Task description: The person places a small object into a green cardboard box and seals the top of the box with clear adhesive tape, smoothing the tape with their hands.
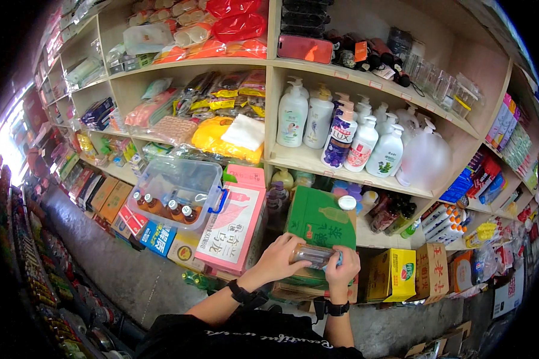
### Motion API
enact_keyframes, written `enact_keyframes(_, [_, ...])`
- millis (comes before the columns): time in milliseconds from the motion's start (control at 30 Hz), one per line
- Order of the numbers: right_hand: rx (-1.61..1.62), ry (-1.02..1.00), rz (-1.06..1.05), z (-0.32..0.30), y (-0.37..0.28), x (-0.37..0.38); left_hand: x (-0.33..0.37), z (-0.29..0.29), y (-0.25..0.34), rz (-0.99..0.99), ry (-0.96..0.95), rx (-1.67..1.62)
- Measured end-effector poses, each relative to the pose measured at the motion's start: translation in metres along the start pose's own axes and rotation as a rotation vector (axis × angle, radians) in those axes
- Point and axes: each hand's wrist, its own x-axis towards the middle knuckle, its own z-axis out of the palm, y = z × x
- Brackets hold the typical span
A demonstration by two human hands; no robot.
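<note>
A clear see-through jar (315,255) lies sideways between my hands, over the front of a green cardboard box (320,221). My left hand (279,258) wraps around its left end, with the thumb along the near side. At the other end, my right hand (343,267) grips it with fingers curled. Something light blue (339,259) shows between the right fingers; whether it is a cloth or part of the jar I cannot tell. On top of the green box, beyond my right hand, rests a round white lid (347,203).
Left of the green box, a clear plastic bin (179,173) holding several brown bottles sits beside a pink and white carton (232,224). Shelves with pump bottles (341,134) rise behind. A yellow carton (395,274) stands at the right, and bagged goods (227,134) fill the left shelves.
</note>
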Motion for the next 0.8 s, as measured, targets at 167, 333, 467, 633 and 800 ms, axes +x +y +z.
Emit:
enact_keyframes(167, [-0.015, 0.006, -0.017, 0.0012, 0.0027, -0.0011, 0.0006, -0.0005, 0.0004, -0.001, -0.001, 0.001])
enact_keyframes(333, [-0.010, 0.013, -0.028, 0.0007, 0.0009, 0.0003, 0.0003, -0.0004, 0.0004, -0.013, -0.014, 0.000])
enact_keyframes(467, [-0.026, 0.008, -0.028, 0.0013, 0.0023, -0.0012, 0.0002, -0.0003, -0.0003, -0.016, -0.019, 0.000])
enact_keyframes(633, [-0.017, 0.006, -0.014, 0.0011, 0.0016, -0.0016, 0.0002, -0.0009, 0.0008, -0.015, -0.016, 0.005])
enact_keyframes(800, [-0.012, 0.002, -0.002, 0.0003, 0.0020, -0.0018, 0.0003, -0.0003, 0.0005, -0.004, -0.011, 0.007])
